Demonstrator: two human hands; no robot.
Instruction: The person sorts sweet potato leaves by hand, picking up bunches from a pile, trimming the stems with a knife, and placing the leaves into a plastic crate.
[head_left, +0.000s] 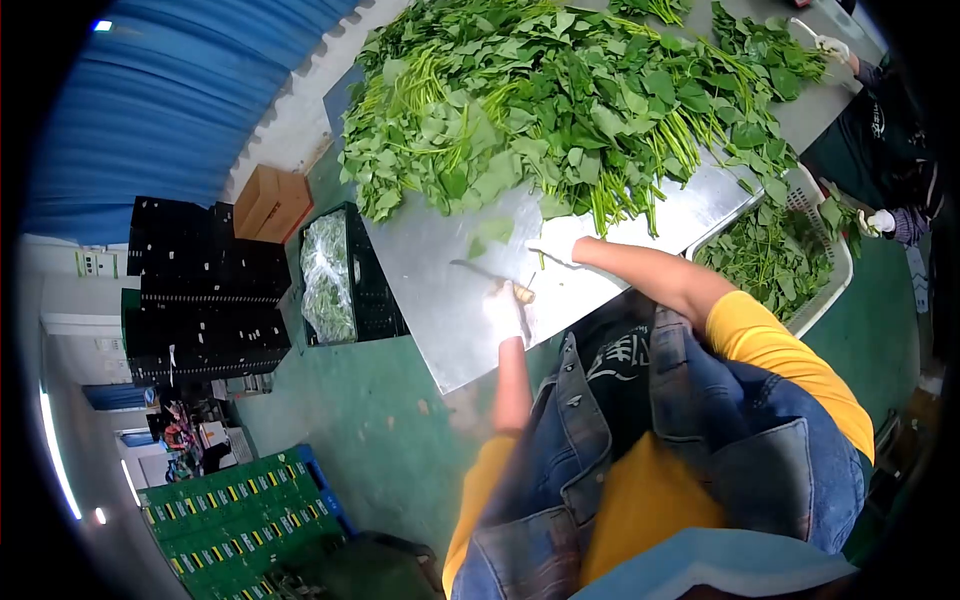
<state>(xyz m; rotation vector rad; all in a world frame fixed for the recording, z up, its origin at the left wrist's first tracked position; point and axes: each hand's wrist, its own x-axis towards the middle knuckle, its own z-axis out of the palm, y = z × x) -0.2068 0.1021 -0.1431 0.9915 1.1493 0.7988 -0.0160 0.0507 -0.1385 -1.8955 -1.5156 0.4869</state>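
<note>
In a white glove, my left hand is closed at the middle of a curved knife. The wooden handle sticks out to the right and the thin dark blade points left. My right hand, also gloved in white, is low over the metal table, just in front of the cut stems. A short green stem shows at its fingers; blur hides whether they grip it. Beyond both hands spreads a large heap of leafy greens. A blurred loose leaf is left of my right hand.
On the right, a white basket holds cut greens. A co-worker's gloved hand is beside it; another gloved hand is at the far right. Left are a black crate with bagged greens, stacked black crates and a cardboard box.
</note>
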